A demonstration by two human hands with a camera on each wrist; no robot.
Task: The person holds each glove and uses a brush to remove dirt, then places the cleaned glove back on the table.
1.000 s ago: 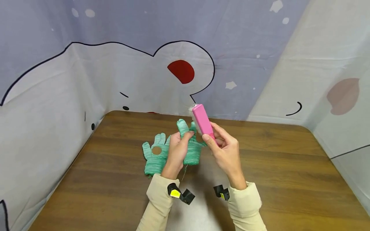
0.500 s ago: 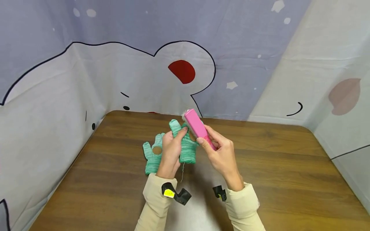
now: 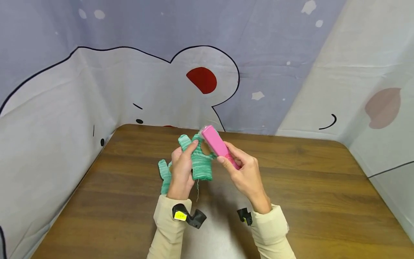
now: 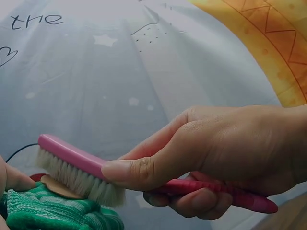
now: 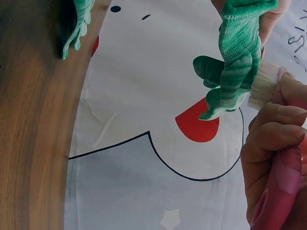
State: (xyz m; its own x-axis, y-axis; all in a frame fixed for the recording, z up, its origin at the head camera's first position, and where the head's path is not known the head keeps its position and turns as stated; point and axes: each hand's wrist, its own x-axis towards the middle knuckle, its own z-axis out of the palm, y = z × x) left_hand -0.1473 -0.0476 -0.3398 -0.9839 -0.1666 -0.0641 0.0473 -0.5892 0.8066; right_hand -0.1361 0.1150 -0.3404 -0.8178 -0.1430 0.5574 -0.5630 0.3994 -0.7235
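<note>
In the head view, the left hand's grip pinches a green striped knit glove above the brown wooden tabletop, the right hand pinches a pink, white-bristled brush, and the yellow wrist label is too small to read. The left wrist view shows "the" written on the pale cloth backdrop; the right wrist view shows bristles against the glove and cut-off black lettering.

In the head view, even light is filling the scene, while a whitish glare is washing out the brown wood-grain tabletop at the bottom, beside a soft shadow. The left wrist view is looking dimmer, its pale printed fabric backdrop glowing brightest at the top; the right wrist view is sinking into shade at upper left.
</note>
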